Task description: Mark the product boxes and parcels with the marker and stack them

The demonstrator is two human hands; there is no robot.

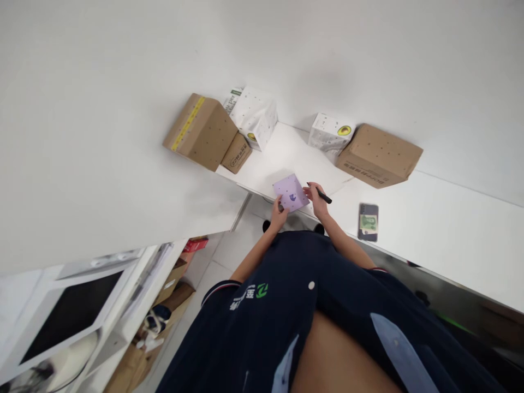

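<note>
A small light-purple box (291, 194), marked with dark dots and a darker purple figure, is at the front edge of the white table. My left hand (279, 215) grips its near left corner, thumb and fingers closed around it. Beside the box's right side is my right hand (316, 200), its fingers closed around a black marker pen (324, 195). The pen lies slantwise across the hand, one end sticking out to the right. Whether the right fingertips touch the box, I cannot tell.
Brown cartons (208, 131) and a white dotted box (256, 117) stand at the back left. Another white box (329, 132) and a brown carton (379, 155) are at the back right. A phone (368, 222) lies on the white table (446, 229). Shelves (126, 305) hold items at lower left.
</note>
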